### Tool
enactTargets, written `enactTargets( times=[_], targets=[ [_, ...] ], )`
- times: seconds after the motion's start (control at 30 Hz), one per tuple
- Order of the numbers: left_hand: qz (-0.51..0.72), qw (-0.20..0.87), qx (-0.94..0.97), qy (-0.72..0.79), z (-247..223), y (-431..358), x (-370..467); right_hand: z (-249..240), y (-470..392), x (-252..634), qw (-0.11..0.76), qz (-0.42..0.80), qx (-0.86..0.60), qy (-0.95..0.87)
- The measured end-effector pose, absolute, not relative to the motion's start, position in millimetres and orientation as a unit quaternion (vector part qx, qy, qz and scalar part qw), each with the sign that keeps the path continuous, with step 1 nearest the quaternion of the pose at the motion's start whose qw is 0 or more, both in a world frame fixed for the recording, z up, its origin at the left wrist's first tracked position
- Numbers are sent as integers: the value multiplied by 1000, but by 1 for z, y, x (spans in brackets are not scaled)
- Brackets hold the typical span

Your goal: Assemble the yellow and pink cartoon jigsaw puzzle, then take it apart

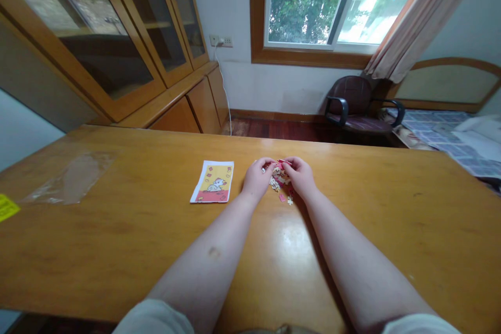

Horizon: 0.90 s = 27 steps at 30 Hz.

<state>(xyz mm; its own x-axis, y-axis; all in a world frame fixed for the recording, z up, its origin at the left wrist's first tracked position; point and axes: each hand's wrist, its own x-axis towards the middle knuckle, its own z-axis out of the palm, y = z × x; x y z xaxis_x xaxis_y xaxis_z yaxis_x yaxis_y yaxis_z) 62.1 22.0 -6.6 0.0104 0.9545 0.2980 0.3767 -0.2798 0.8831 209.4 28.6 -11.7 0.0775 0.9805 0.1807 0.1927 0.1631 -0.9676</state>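
Note:
Above a small heap of jigsaw pieces (275, 181), my two hands are close together near the middle of the table. Red jigsaw pieces (284, 162) show between the fingertips. My right hand (301, 176) is closed, pinching them at the thumb. My left hand (258, 175) is also closed, its fingertips meeting at the edge of the red pieces; the exact grip is too small to see clearly. Below the heap lie a loose pink piece (282, 198) and a pale piece (290, 201). Left of my left hand lies a picture card (212, 182) with a white cartoon animal on yellow and pink.
A clear plastic bag (74, 177) lies on the left of the wooden table (391, 209), with a yellow label (8, 209) at the edge. Beyond stand a glass-doored cabinet (156, 83), an armchair (354, 104) and a bed (442, 135).

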Motion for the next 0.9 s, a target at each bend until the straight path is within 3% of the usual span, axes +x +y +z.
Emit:
enactTargets(
  times=[0.73,0.9],
  targets=[
    [500,346,625,489,-11,23,67,-9,31,209,547,405,-513,-522],
    [477,281,647,524,-6,22,65,-7,30,208,551,424,-507,-509]
  ],
)
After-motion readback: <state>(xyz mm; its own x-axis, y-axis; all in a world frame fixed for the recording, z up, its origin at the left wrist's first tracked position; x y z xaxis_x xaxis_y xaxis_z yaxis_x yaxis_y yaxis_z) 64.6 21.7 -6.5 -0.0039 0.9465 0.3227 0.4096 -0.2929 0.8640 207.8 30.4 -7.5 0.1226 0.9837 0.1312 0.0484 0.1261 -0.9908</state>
